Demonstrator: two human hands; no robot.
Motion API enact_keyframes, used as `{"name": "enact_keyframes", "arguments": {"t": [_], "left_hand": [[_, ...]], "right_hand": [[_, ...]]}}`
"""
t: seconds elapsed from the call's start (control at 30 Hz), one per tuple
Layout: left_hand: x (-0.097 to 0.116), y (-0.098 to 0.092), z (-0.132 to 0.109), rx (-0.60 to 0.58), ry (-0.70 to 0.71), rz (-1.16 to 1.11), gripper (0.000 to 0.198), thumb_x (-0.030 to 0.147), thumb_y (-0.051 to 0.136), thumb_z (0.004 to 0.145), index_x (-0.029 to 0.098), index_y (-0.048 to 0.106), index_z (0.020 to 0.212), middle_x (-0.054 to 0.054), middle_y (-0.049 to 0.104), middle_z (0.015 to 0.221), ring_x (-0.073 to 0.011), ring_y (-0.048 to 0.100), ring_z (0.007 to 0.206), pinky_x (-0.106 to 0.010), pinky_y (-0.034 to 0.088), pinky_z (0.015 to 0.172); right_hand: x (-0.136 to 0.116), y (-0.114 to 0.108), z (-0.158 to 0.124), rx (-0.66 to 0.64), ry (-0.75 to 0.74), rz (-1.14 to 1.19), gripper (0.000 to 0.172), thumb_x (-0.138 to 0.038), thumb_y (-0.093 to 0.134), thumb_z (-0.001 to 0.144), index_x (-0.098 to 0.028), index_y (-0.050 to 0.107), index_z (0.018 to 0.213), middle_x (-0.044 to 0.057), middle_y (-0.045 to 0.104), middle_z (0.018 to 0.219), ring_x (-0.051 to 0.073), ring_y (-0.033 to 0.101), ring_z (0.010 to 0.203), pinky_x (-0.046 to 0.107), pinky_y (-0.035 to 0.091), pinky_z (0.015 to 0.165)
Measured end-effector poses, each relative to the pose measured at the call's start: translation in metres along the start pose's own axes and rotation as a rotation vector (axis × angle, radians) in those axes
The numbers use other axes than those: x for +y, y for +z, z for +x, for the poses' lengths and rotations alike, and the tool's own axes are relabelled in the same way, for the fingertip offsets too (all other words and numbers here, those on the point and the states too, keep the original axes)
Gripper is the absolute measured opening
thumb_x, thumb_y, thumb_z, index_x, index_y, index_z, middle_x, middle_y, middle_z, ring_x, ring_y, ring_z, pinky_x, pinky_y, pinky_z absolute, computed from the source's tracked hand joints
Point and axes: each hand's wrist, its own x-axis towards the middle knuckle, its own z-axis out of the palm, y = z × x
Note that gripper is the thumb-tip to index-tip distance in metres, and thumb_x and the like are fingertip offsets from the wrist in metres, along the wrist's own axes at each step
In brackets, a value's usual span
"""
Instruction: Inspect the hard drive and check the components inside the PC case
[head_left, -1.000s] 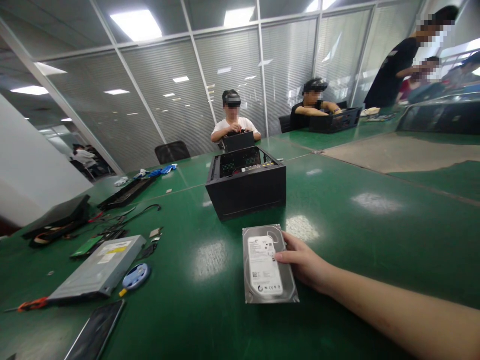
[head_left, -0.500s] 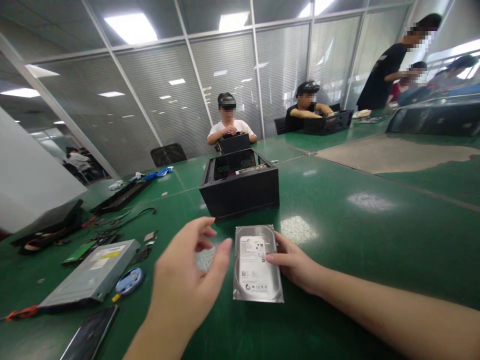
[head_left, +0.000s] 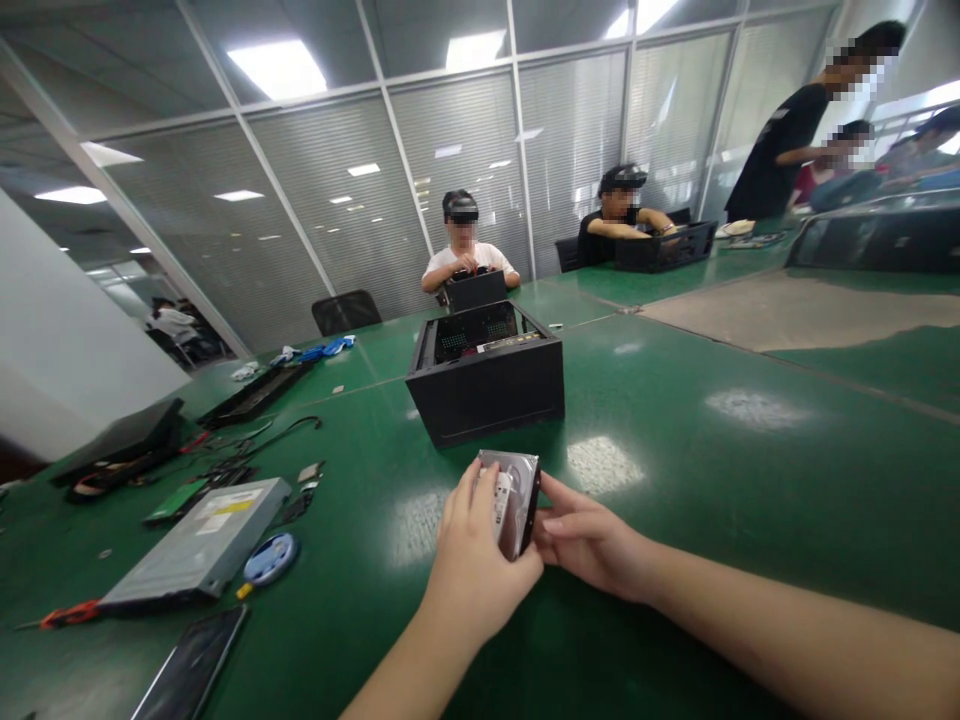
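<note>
A silver hard drive point(head_left: 519, 490) with a white label is held tilted above the green table, its dark right edge turned into view. My left hand point(head_left: 480, 555) is closed around its left side, fingers across the label face and thumb at the lower edge. At the drive's right edge is my right hand point(head_left: 592, 535), its fingers curled against the side and underside; their tips are partly hidden. Just beyond the hands stands a black open-topped computer case point(head_left: 487, 390) with parts inside.
To the left lie a silver optical drive point(head_left: 199, 540), a blue round tape-like disc point(head_left: 271, 559), a phone point(head_left: 191, 665), a screwdriver point(head_left: 71, 613), a green circuit board point(head_left: 176, 502) and cables. Across the green table point(head_left: 712, 500), other people work at black cases.
My left hand has moved right and taken hold of the hard drive. The drive has turned from facing me flat to tilted, showing its edge. My right hand has shifted its grip along the side.
</note>
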Motion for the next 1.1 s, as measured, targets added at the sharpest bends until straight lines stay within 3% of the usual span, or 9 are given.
{"name": "enact_keyframes", "arguments": {"t": [0.1,0.2,0.33,0.47,0.6,0.87,1.1], "left_hand": [[-0.008,-0.002,0.003,-0.010,-0.049,0.042,0.082,0.032,0.066,0.066,0.019,0.043,0.143,-0.012,0.035,0.156,-0.0323,0.036,0.140,-0.047,0.036,0.114],[-0.028,-0.005,0.010,-0.001,-0.118,0.135,0.083,0.034,0.066,0.064,0.024,0.044,0.143,-0.009,0.035,0.157,-0.0345,0.037,0.138,-0.051,0.038,0.110],[-0.077,-0.013,0.028,0.057,-0.259,0.256,0.079,0.039,0.066,0.066,0.026,0.046,0.141,-0.010,0.037,0.156,-0.0374,0.043,0.133,-0.055,0.043,0.101],[-0.130,-0.025,0.042,0.085,-0.457,0.375,0.078,0.045,0.067,0.065,0.028,0.049,0.139,-0.011,0.036,0.156,-0.0403,0.043,0.132,-0.056,0.046,0.096],[-0.164,-0.034,0.048,0.093,-0.585,0.412,0.075,0.050,0.062,0.068,0.029,0.049,0.140,-0.011,0.038,0.155,-0.0405,0.046,0.130,-0.055,0.048,0.093],[-0.186,-0.034,0.049,0.123,-0.616,0.462,0.062,0.058,0.050,0.078,0.027,0.057,0.131,-0.012,0.045,0.149,-0.0432,0.044,0.128,-0.063,0.044,0.092],[-0.192,-0.025,0.050,0.181,-0.614,0.506,0.058,0.050,0.039,0.087,0.017,0.058,0.130,-0.020,0.043,0.150,-0.0473,0.030,0.138,-0.070,0.030,0.100]], "right_hand": [[-0.003,0.000,-0.003,-0.040,0.045,0.003,0.070,-0.018,0.065,0.077,-0.028,0.043,0.143,0.009,0.065,0.123,0.024,0.064,0.108,0.040,0.044,0.094],[-0.006,-0.007,-0.003,-0.009,0.093,-0.021,0.078,-0.019,0.066,0.077,-0.030,0.036,0.148,0.011,0.058,0.134,0.027,0.061,0.116,0.041,0.043,0.094],[-0.007,-0.020,-0.002,0.047,0.127,-0.073,0.077,-0.021,0.065,0.077,-0.030,0.036,0.148,0.012,0.055,0.139,0.027,0.062,0.114,0.040,0.045,0.091],[-0.007,-0.026,-0.001,0.016,0.130,-0.100,0.074,-0.023,0.064,0.078,-0.031,0.038,0.147,0.013,0.052,0.142,0.025,0.065,0.107,0.037,0.046,0.084],[-0.007,-0.026,-0.002,-0.022,0.143,-0.121,0.073,-0.023,0.064,0.078,-0.031,0.039,0.147,0.013,0.053,0.141,0.024,0.066,0.104,0.036,0.045,0.082],[-0.012,-0.024,-0.002,-0.038,0.119,-0.210,0.070,-0.029,0.063,0.080,-0.030,0.039,0.146,0.013,0.056,0.137,0.023,0.066,0.100,0.036,0.045,0.080],[-0.045,0.006,0.017,0.059,-0.080,-0.709,0.060,-0.036,0.066,0.085,-0.028,0.044,0.140,0.012,0.059,0.129,0.024,0.062,0.105,0.040,0.046,0.085]]}}
